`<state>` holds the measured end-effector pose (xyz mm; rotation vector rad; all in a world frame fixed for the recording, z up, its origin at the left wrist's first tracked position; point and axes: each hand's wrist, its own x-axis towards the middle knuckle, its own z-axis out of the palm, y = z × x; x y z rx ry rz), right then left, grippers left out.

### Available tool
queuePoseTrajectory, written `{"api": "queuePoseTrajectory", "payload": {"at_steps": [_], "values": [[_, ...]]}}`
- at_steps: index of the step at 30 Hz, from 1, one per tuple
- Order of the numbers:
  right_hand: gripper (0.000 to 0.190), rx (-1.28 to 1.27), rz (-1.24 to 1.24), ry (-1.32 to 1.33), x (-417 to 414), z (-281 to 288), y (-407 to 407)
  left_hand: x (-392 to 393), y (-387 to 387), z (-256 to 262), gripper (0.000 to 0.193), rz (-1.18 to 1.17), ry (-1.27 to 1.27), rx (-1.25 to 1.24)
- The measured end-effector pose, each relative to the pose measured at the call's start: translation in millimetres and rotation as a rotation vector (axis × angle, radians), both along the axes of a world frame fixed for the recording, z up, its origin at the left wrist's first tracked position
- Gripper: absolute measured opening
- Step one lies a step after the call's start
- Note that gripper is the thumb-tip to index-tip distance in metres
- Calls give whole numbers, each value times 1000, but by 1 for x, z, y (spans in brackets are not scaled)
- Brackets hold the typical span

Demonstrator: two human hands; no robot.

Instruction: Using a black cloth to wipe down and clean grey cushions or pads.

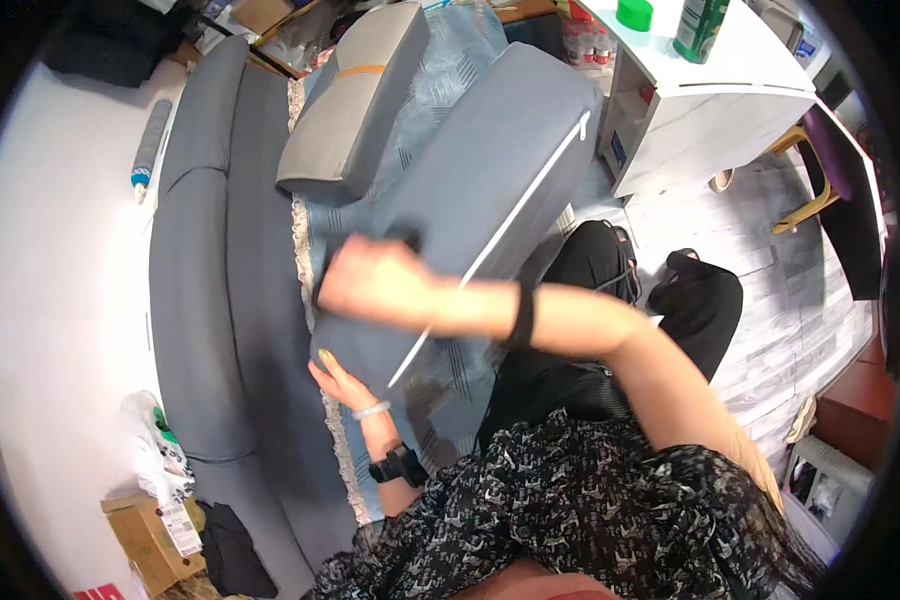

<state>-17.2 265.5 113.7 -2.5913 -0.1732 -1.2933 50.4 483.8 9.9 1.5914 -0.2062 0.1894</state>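
Observation:
A long grey-blue fabric cushion (487, 165) with a white zipper (525, 199) lies diagonally across a patterned blue sofa cover. My right hand (379, 281) is blurred over the cushion's near part, its fingers closed around a dark object too smeared to name. At the near end, my left hand (343, 384) rests against the cushion with thumb and fingers apart; part of it is hidden behind the cushion's edge. Beyond the right hand lies a smaller beige and grey cushion (345, 112) with an orange strap.
The grey sofa backrest (195, 262) runs along the left, beside a white wall. A white cabinet (690, 135) bears a green can (701, 26) and a green lid (634, 13). A cardboard box (146, 536) and a plastic bag (150, 450) stand at lower left.

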Motion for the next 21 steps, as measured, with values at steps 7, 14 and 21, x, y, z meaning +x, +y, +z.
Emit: {"api": "queuePoseTrajectory", "payload": {"at_steps": [7, 14, 21], "values": [[5, -149, 583, -29, -2, -16, 53, -11, 28, -7, 46, 32, -165, 250], [32, 68, -480, 136, -65, -8, -236, -28, 2, 4, 44, 64, 103, 6], [36, 390, -810, 140, -63, -25, -349, -33, 0, 14, 43, 70, 83, 101]]}}
